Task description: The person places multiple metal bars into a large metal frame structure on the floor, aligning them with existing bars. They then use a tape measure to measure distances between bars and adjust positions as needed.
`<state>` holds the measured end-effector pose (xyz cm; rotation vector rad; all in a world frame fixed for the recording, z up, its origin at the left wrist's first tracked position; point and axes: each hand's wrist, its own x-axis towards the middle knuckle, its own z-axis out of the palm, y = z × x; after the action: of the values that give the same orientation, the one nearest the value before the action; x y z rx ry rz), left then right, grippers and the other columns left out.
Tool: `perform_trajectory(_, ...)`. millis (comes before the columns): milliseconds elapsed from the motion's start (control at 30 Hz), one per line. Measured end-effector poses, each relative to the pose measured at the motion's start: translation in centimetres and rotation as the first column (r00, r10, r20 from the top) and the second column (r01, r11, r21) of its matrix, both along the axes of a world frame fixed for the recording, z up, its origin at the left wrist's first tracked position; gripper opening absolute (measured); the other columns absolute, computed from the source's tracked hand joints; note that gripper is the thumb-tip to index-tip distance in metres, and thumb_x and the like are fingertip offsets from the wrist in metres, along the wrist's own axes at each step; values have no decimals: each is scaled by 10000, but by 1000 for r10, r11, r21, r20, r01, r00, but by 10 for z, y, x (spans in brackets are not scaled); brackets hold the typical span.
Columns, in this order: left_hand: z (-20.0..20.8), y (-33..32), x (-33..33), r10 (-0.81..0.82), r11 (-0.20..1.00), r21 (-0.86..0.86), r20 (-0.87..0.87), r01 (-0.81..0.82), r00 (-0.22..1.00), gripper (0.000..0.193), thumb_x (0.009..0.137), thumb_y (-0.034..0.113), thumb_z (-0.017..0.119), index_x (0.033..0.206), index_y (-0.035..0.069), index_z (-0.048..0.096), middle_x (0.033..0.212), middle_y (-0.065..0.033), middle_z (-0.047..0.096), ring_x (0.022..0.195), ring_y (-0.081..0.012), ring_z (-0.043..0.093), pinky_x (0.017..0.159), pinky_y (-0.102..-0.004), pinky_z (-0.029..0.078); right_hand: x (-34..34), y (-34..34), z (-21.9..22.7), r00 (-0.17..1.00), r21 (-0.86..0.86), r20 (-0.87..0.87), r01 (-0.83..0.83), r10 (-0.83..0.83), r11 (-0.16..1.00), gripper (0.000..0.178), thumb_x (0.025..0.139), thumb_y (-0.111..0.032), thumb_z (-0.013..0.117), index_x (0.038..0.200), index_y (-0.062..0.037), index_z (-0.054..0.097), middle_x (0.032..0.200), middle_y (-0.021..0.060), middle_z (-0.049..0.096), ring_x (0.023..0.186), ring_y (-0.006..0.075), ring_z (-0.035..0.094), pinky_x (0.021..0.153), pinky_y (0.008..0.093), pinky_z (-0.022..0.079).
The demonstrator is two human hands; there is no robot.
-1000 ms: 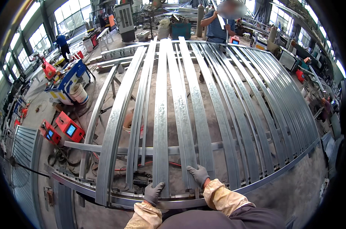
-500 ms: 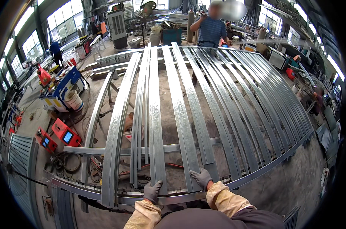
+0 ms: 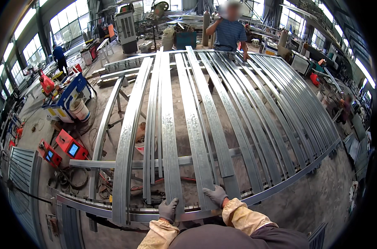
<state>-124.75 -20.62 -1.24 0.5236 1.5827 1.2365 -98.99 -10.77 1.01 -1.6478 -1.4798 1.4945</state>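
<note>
Both my hands wear grey gloves and are at the near ends of long galvanized steel profiles. My left hand (image 3: 168,210) is closed round the near end of one flat steel profile (image 3: 170,166). To its right, my right hand (image 3: 216,196) grips the right edge of a second steel profile (image 3: 198,166), close to its near end. Fingers under the metal are hidden. Both profiles lie lengthwise across a large steel frame (image 3: 279,180), with a gap between them. A narrower strip (image 3: 203,133) shows just right of the second profile.
More profiles (image 3: 132,141) lie left and right across the frame. A co-worker in a blue shirt (image 3: 230,35) stands at the far side, one hand low over the profiles. At left are red machines with screens (image 3: 72,145), cables and a white bucket (image 3: 79,110).
The second profile has shifted slightly left with my right hand, uncovering the narrow strip beside it. My left hand stays on its profile. The co-worker's hand has come down toward the profiles.
</note>
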Motion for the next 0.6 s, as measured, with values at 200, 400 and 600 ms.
perform_trajectory(200,-8,1,-3,-19,999,-30,-54,17,998,353,873,260,810,1044,-41,744,920,-87,759,799,-140,676,747,-313,539,-13,6,-4,998,-32,-40,-49,47,998,622,886,-507,758,1210,17,680,1116,150,740,1029,241,702,909,354,532)
perform_trajectory(400,-22,11,-11,-188,980,-98,-165,174,968,466,883,412,775,1040,-26,748,906,-97,748,803,-155,664,745,-346,535,-15,11,-30,998,12,-64,23,-22,1000,659,877,-545,746,1224,12,687,1130,157,739,1055,237,696,927,364,530)
perform_trajectory(600,-27,8,-36,-406,913,-164,-250,375,879,595,909,572,701,1061,-2,738,885,-95,750,803,-170,665,748,-371,534,-25,9,-49,996,-34,-40,80,-81,996,599,894,-440,769,1226,39,631,1127,148,719,1035,222,671,927,352,515)
